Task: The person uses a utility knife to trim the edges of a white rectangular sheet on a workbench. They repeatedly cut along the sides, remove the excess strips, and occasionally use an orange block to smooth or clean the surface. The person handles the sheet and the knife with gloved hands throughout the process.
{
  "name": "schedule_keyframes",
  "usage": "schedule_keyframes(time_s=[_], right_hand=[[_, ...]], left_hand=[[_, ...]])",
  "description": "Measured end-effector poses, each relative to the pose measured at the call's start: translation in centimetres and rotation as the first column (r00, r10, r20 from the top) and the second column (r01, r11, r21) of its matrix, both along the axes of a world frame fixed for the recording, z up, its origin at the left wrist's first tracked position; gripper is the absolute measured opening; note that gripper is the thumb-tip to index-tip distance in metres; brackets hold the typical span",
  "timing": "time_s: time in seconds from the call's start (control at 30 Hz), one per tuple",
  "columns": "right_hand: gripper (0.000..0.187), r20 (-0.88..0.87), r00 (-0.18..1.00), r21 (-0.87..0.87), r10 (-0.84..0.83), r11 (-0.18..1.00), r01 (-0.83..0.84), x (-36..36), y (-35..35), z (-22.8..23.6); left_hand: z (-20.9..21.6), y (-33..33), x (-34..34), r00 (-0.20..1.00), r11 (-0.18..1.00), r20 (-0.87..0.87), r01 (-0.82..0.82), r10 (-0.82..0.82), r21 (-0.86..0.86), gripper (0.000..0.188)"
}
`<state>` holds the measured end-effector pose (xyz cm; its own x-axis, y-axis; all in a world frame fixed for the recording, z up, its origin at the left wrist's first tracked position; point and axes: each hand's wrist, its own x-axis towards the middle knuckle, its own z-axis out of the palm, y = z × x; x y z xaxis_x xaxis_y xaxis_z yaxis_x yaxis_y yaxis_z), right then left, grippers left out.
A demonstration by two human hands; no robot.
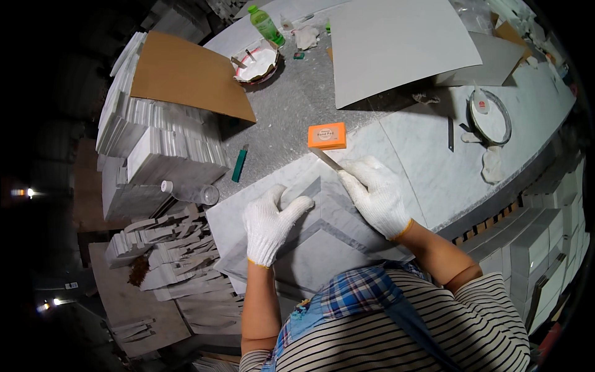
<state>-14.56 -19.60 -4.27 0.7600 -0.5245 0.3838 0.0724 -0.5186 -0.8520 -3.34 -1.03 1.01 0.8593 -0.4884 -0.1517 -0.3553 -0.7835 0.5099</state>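
Note:
Both my hands wear white knit gloves with yellow cuffs. My right hand (378,193) grips a thin flat metal blade (325,159), its tip pointing up and left; the handle end is hidden in the glove. That tip lies close to an orange box-shaped hand pad (326,136). My left hand (270,224) rests over the left part of a marble panel (320,211), thumb and forefinger spread apart with nothing between them. Grey and white chevron bands run across the panel, which lies on the table in front of me.
Stacked white tiles (173,152) under a brown board (189,77) stand at left, near a clear bottle (189,192) and a green cutter (240,163). Farther back are a bowl (257,64), green bottle (266,26) and large white sheet (396,49). A tape roll (507,121) lies right.

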Motion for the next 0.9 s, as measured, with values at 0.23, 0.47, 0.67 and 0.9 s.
schedule_keyframes(time_s=[0.23,0.47,0.67,0.9], right_hand=[[0.016,0.052,0.998,-0.181,0.024,0.983,-0.014,-0.3,-0.5,-0.4],[0.016,0.059,0.996,-0.272,0.063,0.961,-0.045,0.0,-1.0,0.3],[0.011,-0.062,0.995,-0.395,0.072,0.914,-0.09,0.1,-0.9,1.0],[0.015,-0.131,0.991,-0.447,0.041,0.89,-0.096,0.5,-0.7,1.9]], left_hand=[[-0.1,-0.1,-0.1,1.0,1.0,-0.019,-0.007,0.007,0.005,0.056],[0.1,-0.4,0.0,0.999,0.997,0.014,0.042,-0.043,0.062,0.056],[-0.6,-0.1,0.3,0.996,0.995,0.052,0.071,-0.075,0.072,0.057],[-0.7,-0.2,0.3,0.992,0.994,0.089,0.085,-0.091,0.069,0.057]])
